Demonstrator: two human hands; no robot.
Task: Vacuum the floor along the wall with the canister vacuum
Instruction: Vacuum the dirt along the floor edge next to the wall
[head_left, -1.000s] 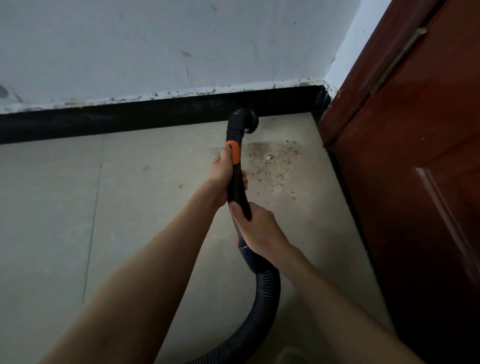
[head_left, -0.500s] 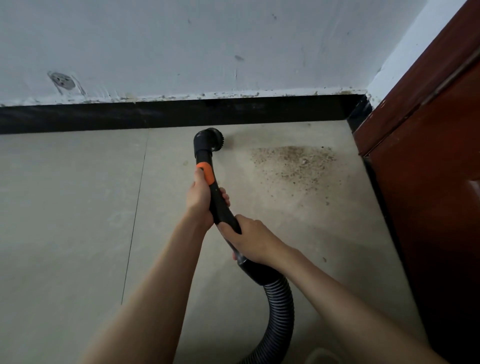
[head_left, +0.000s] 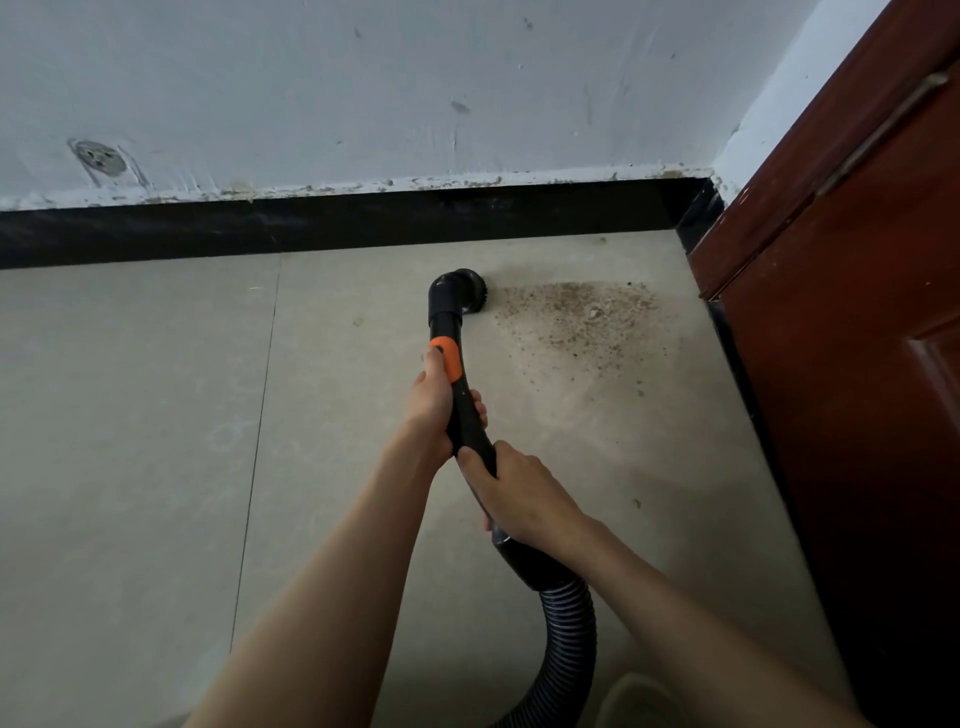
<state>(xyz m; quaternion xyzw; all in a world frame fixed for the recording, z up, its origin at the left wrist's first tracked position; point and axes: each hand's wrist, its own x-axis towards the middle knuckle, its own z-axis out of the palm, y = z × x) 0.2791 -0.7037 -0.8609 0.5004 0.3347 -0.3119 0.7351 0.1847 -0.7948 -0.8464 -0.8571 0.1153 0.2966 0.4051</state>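
Now both hands grip the black vacuum wand (head_left: 470, 415) — left hand (head_left: 431, 402) ahead by the orange button (head_left: 447, 358), right hand (head_left: 524, 499) behind — brush head (head_left: 465, 291) touching the dirt patch (head_left: 576, 322).

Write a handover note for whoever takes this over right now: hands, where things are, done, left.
Left hand grips the black vacuum wand just below its orange slider button. Right hand grips the wand lower down, above the ribbed black hose.
The round black brush nozzle sits on the beige tiled floor, short of the black baseboard, at the left edge of the brown patch of dirt.
Done: nothing I can confirm.
Left: the whole patch, spreading right toward the reddish-brown wooden door, plus stray specks nearer the person.
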